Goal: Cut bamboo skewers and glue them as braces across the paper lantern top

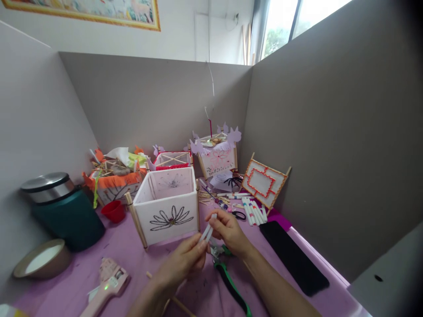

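Observation:
Two short, translucent white sticks (207, 232), which look like hot glue sticks, are held side by side between my hands. My left hand (190, 254) pinches their lower ends. The upper ends are in the fingertips of my right hand (228, 229). Just beneath my hands lie pliers (231, 286) with green and black handles, their jaws partly covered. Behind my left hand stands an open white box (167, 220) with a black flower drawn on its front and wooden sticks at its corners. A pink glue gun (110, 281) with a lit green light rests at the left front.
At left stand a teal container (66, 215), a bowl (42, 259) and a red cup (113, 212). Decorated boxes (218, 160) line the back. White markers (254, 211), scissors (238, 215), a framed panel (264, 180) and a black phone-like slab (294, 257) lie right. Grey partitions (158, 97) enclose the table.

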### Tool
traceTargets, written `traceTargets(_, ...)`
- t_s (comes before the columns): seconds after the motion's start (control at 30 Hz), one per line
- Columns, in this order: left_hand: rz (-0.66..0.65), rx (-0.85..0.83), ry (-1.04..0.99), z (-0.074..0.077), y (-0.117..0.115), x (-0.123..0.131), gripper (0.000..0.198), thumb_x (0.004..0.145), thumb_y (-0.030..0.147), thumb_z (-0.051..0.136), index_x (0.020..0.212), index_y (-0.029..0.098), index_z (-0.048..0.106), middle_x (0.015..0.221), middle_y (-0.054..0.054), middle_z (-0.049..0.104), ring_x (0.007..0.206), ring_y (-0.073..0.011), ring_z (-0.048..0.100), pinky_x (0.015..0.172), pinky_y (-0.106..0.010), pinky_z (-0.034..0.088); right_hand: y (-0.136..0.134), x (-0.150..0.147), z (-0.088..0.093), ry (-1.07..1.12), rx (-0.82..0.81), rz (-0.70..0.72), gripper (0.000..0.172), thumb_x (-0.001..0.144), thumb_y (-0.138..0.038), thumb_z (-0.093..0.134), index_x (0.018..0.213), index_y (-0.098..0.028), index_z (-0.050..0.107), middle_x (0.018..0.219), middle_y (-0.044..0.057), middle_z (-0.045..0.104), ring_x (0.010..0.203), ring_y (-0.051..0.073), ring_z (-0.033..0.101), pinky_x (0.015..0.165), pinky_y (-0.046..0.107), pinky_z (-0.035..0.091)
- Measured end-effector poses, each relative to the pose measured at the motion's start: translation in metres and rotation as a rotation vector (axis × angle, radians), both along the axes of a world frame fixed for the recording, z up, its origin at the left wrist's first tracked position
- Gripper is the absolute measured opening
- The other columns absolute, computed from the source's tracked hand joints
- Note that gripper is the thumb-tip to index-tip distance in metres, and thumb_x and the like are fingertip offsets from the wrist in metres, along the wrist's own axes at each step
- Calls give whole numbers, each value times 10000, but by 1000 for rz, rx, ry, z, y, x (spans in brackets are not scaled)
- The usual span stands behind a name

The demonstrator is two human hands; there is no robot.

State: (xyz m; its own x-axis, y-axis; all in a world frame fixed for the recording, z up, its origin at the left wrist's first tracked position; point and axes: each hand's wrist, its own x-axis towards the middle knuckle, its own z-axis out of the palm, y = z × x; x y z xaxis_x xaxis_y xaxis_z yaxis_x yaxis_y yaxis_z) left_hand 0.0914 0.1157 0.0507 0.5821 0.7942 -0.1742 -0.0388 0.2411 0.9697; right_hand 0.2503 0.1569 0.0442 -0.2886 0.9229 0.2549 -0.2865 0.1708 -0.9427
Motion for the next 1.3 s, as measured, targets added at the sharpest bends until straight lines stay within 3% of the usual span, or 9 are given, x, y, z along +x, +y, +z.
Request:
traceTargets(0.1, 41, 19, 43, -3, 1, 1, 304, 897, 520, 374, 859, 224, 430, 475, 125, 272, 346, -65, 131, 350, -213, 167, -4, -2, 0, -134, 125, -194, 255, 830, -424, 591, 802, -173, 555, 544, -80, 366, 472, 71, 298, 463, 226, 228)
traceTargets(0.2, 217, 265, 239, -10, 2, 5, 306, 882, 499, 422, 814, 203, 462, 560, 74, 373, 450, -92, 301, 441, -231, 258, -7, -6, -1, -338, 282, -369, 198, 858, -355, 559, 846, -164, 610, 583, -50, 448, 541, 88, 388, 534, 240, 292)
traceTargets(0.3, 322, 414, 364, -18, 2, 8, 302, 867, 477, 473, 765, 194, 489, 587, 39, 443, 537, -119, 399, 512, -245, 301, -4, -8, -4, -310, 215, -303, 201, 847, -362, 565, 866, -171, 623, 593, -47, 458, 533, 87, 393, 515, 233, 292)
traceTargets(0.47, 107, 79, 103, -16, 0, 7, 391, 866, 572, 423, 880, 194, 523, 460, 93, 415, 308, -65, 258, 343, -208, 277, 4, -7, -6, 79, -92, -20, 277, 799, -457, 615, 776, -187, 558, 494, -97, 361, 398, 49, 240, 400, 201, 184)
traceTargets(0.6, 176, -99, -63, -3, 3, 2, 494, 885, 574, 389, 942, 123, 584, 664, -37, 648, 400, -98, 525, 417, -222, 445, 9, -3, -8, 133, -70, -196, 297, 765, -453, 663, 728, -181, 551, 455, -105, 338, 380, 42, 244, 378, 191, 165)
traceTargets(0.8, 179, -269, -212, 9, 4, -4, 373, 908, 385, 448, 998, 61, 609, 937, -159, 674, 712, -208, 669, 517, -306, 571, 14, 0, -12, 162, -45, -357, 289, 768, -429, 669, 718, -190, 514, 445, -115, 327, 372, 41, 231, 365, 187, 179)
traceTargets(1.0, 217, -139, -141, -7, -1, 4, 301, 862, 330, 519, 1062, 110, 565, 625, 39, 559, 265, -25, 298, 238, -163, 250, 5, -8, -19, 20, 87, -557, 241, 826, -418, 606, 777, -191, 541, 509, -80, 411, 452, 74, 348, 426, 204, 284)
traceTargets(1.1, 284, -21, 4, -13, 1, 7, 292, 873, 376, 494, 1005, 126, 565, 558, 75, 485, 278, -11, 214, 274, -158, 144, 4, -7, -23, -79, 184, -616, 213, 847, -400, 593, 807, -195, 552, 545, -70, 425, 490, 80, 381, 456, 205, 304)
traceTargets(1.3, 202, 81, 88, -12, 3, 5, 389, 841, 510, 536, 943, 138, 581, 546, 84, 393, 387, -31, 243, 352, -168, 150, 2, -6, -22, -39, 163, -513, 209, 845, -398, 599, 818, -195, 556, 552, -75, 399, 474, 70, 346, 433, 198, 263)
